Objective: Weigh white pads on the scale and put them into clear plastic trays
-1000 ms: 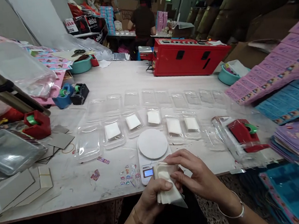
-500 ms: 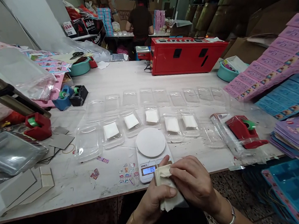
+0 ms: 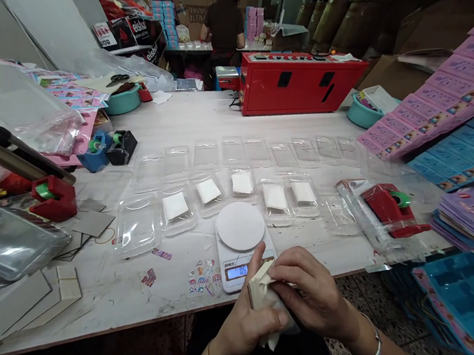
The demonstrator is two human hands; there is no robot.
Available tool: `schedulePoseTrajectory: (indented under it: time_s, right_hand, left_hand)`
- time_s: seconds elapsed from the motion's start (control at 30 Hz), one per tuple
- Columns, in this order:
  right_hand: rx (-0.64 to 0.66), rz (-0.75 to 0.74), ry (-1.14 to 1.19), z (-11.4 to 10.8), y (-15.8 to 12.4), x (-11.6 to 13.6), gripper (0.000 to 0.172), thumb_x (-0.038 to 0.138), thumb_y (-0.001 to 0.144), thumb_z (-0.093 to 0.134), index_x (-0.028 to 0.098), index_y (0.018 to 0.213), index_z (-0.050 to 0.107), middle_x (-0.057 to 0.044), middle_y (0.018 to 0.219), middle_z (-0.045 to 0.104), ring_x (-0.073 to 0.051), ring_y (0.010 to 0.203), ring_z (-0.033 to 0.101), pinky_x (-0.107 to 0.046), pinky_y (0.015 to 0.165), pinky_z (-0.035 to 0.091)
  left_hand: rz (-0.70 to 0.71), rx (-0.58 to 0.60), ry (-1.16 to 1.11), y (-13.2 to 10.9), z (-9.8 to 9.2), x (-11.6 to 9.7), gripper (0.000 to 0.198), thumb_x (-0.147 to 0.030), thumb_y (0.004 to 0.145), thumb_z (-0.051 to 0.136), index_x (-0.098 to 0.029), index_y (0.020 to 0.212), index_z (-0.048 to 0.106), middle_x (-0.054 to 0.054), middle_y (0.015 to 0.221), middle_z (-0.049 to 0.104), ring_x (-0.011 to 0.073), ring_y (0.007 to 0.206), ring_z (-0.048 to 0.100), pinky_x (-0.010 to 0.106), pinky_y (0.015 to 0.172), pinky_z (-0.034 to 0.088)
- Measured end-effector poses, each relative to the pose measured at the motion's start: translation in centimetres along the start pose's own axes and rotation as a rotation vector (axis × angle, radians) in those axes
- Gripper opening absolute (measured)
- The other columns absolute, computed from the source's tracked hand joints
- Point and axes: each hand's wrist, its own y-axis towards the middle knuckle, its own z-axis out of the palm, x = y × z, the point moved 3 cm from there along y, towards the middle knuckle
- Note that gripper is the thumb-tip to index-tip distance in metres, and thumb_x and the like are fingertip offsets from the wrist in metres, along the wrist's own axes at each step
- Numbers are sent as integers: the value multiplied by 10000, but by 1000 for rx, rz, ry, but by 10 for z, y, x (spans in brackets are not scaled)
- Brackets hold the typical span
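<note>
Head view: my left hand [image 3: 246, 326] is wrapped tightly around a small stack of white sheets [image 3: 263, 293], gripping from seven o'clock; my right hand [image 3: 312, 294] pinches its top edge from three o'clock. The stack sits at six o'clock below the scale [image 3: 241, 226].

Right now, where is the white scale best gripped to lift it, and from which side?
Probably the white scale by its flat body, pinched across the two long side edges below the round platform, from above. The platform is a smooth disc with no grip, and the near end by the display is blocked by the left hand and right hand holding white sheets.
</note>
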Motion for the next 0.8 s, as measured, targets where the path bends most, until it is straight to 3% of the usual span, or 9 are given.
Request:
schedulePoseTrajectory:
  time_s: [0.2, 0.4, 0.6, 0.7, 0.8]
  right_hand:
    - [-20, -79, -42, -3, 1, -2, 273, 59, 845, 544, 229, 1052, 600, -66, 874, 666, -185, 768, 607, -344, 662, 511]
    - [-80, -95, -53, 3, 1, -3, 276, 50, 846, 555, 225, 1053, 608, -83, 950, 698, -188, 836, 650, -337, 702, 542]
    - [-77, 196, 22, 2, -1, -12, 289, 136, 903, 545, 225, 1179, 552, -100, 1047, 642, -225, 989, 617, -388, 811, 546]
    - [-40, 112, 37, -6, 0, -2, 294, 188, 915, 565, 228, 1206, 549, -103, 1034, 637, -235, 977, 607, -401, 799, 538]
    - [131, -21, -2, -5, 3, 12, 335, 335, 887, 643, 212, 1189, 564, -104, 1004, 659, -249, 941, 599, -406, 775, 524]
  left_hand:
    - [-33, -31, -66, 1, 4, -7, 1091, -141, 564, 760, -301, 1512, 245, 58, 1251, 578, 231, 1049, 551, 334, 902, 380]
    - [-86, -100, -190, 1, 11, -10, 1040, -152, 534, 786, -274, 1470, 348, 48, 1139, 637, 198, 924, 588, 291, 790, 425]
    - [-83, -140, -358, 9, 8, -8, 502, -333, 668, 812, -162, 1112, 654, 36, 832, 636, 135, 686, 572, 255, 666, 460]
    - [-113, -218, -531, 15, 8, -12, 450, -306, 667, 823, -158, 1058, 655, 42, 854, 656, 131, 702, 601, 251, 701, 494]
    - [-135, -315, -648, 21, 9, -16, 369, -246, 709, 798, -139, 1030, 652, 52, 841, 666, 140, 733, 629, 227, 687, 502]
